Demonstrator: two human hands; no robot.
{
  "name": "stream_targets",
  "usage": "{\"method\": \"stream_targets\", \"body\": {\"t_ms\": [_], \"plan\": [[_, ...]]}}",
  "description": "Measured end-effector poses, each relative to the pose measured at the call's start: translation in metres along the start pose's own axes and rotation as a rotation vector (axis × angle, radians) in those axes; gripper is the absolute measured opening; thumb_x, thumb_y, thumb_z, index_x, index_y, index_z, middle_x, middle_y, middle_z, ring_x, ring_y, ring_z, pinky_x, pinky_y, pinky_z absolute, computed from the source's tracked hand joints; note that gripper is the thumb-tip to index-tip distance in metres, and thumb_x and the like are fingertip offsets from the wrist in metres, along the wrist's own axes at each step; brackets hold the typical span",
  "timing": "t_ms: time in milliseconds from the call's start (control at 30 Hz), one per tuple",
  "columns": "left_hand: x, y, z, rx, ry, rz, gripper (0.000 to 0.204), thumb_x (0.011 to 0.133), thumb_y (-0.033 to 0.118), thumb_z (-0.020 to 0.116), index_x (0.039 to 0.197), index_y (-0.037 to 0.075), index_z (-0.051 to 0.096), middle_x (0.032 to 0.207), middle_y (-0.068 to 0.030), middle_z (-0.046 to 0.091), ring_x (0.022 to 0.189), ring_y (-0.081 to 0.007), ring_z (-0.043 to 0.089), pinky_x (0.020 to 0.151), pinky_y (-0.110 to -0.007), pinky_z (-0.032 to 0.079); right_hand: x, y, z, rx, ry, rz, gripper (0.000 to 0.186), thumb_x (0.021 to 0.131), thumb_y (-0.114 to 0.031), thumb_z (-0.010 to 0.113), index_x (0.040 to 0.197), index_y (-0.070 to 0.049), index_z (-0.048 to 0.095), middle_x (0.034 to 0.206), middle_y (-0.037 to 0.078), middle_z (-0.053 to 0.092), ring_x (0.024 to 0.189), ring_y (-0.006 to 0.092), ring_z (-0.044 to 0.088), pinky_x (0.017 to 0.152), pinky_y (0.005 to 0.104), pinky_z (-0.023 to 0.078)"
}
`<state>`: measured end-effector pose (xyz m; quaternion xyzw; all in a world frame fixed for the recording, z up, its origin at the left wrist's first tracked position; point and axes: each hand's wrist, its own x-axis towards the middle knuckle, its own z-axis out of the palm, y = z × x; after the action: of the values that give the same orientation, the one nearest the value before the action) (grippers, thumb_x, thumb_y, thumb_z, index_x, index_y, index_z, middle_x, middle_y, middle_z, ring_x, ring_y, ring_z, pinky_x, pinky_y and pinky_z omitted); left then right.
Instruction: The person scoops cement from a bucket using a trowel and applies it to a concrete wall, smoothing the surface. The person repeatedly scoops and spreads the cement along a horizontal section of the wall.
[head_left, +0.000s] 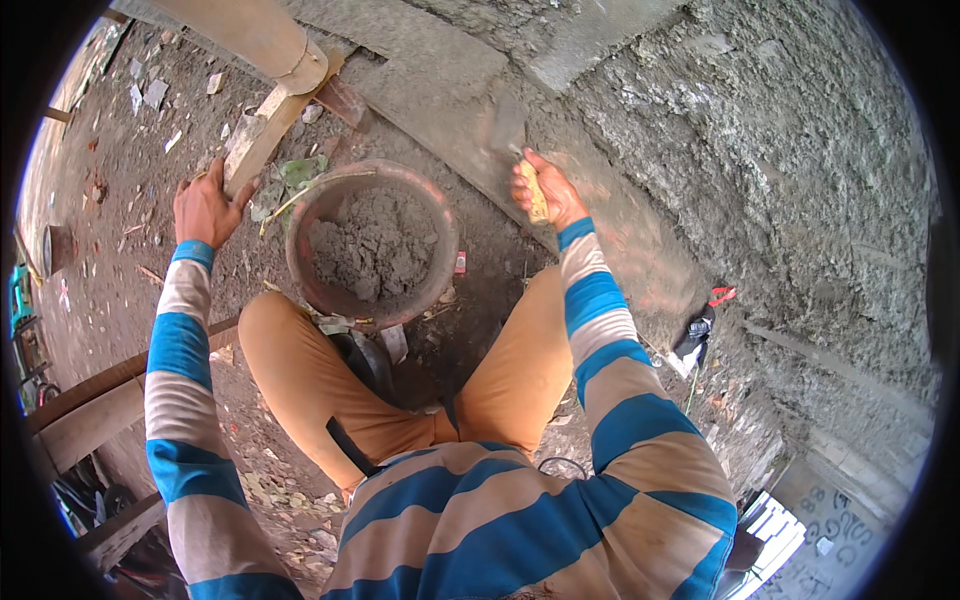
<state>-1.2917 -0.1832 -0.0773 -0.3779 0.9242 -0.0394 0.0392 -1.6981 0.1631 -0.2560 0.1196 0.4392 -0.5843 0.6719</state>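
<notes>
My right hand point(553, 192) is closed around the yellow handle of a trowel point(507, 122). Its grey, mortar-coated blade lies against the smooth mortar band point(440, 85) along the base of the rough wall; blade and mortar nearly match in colour. My left hand point(208, 205) grips the near end of a wooden plank point(258, 145), the plank passing between thumb and index finger. Between my hands, in front of my knees, stands a round clay-coloured basin point(446, 225) holding lumpy grey mortar point(375, 245).
Rough grey plaster covers the wall point(780, 170) on the right. A thick post point(262, 40) stands on the plank's far end. Beside the basin lie green leaves point(298, 172) and a thin stick point(300, 192). A black and red item point(700, 325) sits by the wall. Wooden beams point(90, 420) are at left.
</notes>
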Motion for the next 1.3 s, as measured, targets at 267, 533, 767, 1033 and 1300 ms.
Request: {"method": "stream_targets", "body": {"t_ms": [267, 533, 767, 1033, 1300], "plan": [[-0.002, 0.002, 0.002, -0.009, 0.000, -0.010, 0.063, 0.092, 0.058, 0.066, 0.119, 0.002, 0.062, 0.092, -0.0234, 0.074, 0.089, -0.0419, 0.072, 0.097, -0.053, 0.050, 0.047, 0.036, 0.001, 0.207, 0.068, -0.105, 0.041, 0.109, -0.046, 0.045, 0.095, -0.007, 0.050, 0.069, 0.003, 0.048, 0.051, 0.0158, 0.046, 0.044, 0.0320, 0.039], [0.004, 0.004, 0.006, -0.009, 0.004, -0.006, 0.061, 0.092, 0.057, 0.067, 0.120, 0.003, 0.062, 0.094, -0.0246, 0.074, 0.090, -0.0431, 0.072, 0.094, -0.053, 0.051, 0.066, -0.035, 0.006, 0.114, 0.149, -0.160, 0.040, 0.109, -0.043, 0.044, 0.092, -0.007, 0.049, 0.068, 0.002, 0.047, 0.051, 0.0144, 0.046, 0.042, 0.0312, 0.039], [0.004, 0.004, 0.005, -0.035, -0.045, -0.041, 0.067, 0.091, 0.060, 0.066, 0.126, 0.003, 0.061, 0.093, -0.0243, 0.074, 0.092, -0.0437, 0.071, 0.093, -0.053, 0.052, 0.027, 0.002, -0.043, 0.111, 0.281, -0.196, 0.041, 0.108, -0.044, 0.046, 0.095, -0.005, 0.051, 0.066, 0.004, 0.050, 0.049, 0.0164, 0.049, 0.041, 0.0328, 0.041], [-0.002, 0.001, 0.000, -0.012, -0.003, -0.027, 0.072, 0.091, 0.058, 0.069, 0.132, -0.001, 0.060, 0.088, -0.0243, 0.074, 0.090, -0.0433, 0.072, 0.083, -0.050, 0.055, -0.088, 0.018, -0.006, -1.398, 0.431, -0.351, 0.048, 0.105, -0.047, 0.052, 0.102, -0.001, 0.064, 0.079, 0.015, 0.067, 0.064, 0.0303, 0.066, 0.058, 0.0452, 0.056], [0.000, 0.003, 0.004, 0.018, 0.044, -0.005, 0.067, 0.090, 0.058, 0.069, 0.125, 0.001, 0.063, 0.086, -0.0230, 0.074, 0.084, -0.0431, 0.072, 0.079, -0.051, 0.056, -0.059, -0.047, -0.117, -1.854, 0.650, -0.325, 0.058, 0.104, -0.050, 0.048, 0.116, 0.003, 0.069, 0.103, 0.032, 0.071, 0.103, 0.0499, 0.066, 0.092, 0.0534, 0.052]]}}
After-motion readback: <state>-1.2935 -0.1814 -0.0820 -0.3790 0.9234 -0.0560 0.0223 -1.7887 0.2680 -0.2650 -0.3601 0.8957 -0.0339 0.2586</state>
